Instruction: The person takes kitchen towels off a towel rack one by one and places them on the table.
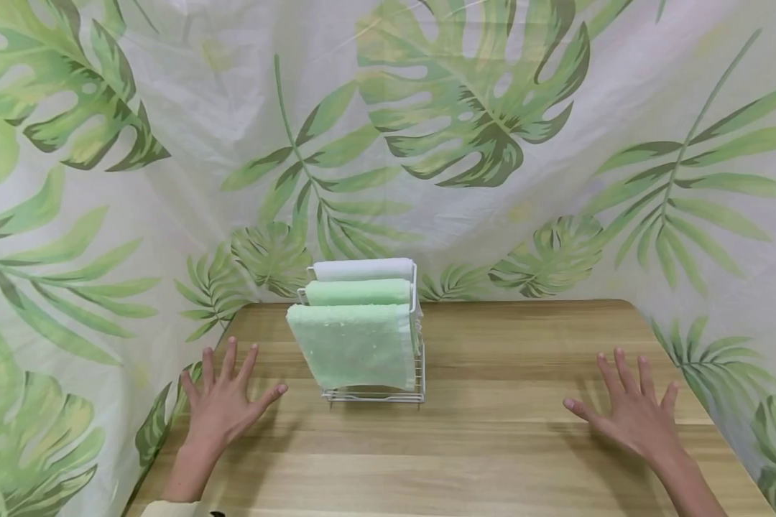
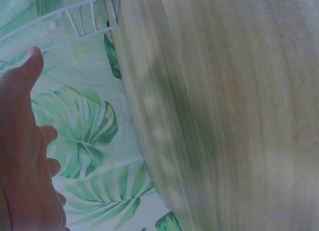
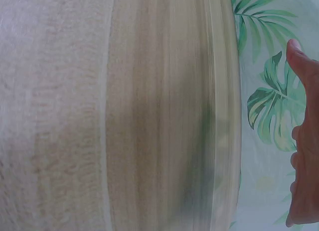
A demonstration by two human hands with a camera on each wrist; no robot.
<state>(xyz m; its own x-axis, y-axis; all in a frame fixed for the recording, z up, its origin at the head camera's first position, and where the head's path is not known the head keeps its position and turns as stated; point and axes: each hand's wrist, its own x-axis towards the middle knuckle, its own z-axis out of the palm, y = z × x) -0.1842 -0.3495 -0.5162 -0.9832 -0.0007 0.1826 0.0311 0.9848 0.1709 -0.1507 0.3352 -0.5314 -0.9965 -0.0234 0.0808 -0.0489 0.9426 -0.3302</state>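
Note:
A white wire rack (image 1: 375, 397) stands on the table left of centre, with towels draped over its bars. The front towel (image 1: 356, 348) is pale green, a second green towel (image 1: 358, 292) hangs behind it, and a white towel (image 1: 363, 270) is at the back. My left hand (image 1: 223, 406) is spread to the left of the rack, fingers straight, holding nothing. Far to the right of the rack, my right hand (image 1: 636, 416) has its fingers spread too and holds nothing. In the left wrist view, part of the rack (image 2: 82, 22) shows beyond the thumb.
The wooden table (image 1: 491, 459) has rounded far corners. Behind it and along both sides hangs a white cloth (image 1: 478, 215) printed with green leaves. Shadows of both arms fall on the tabletop.

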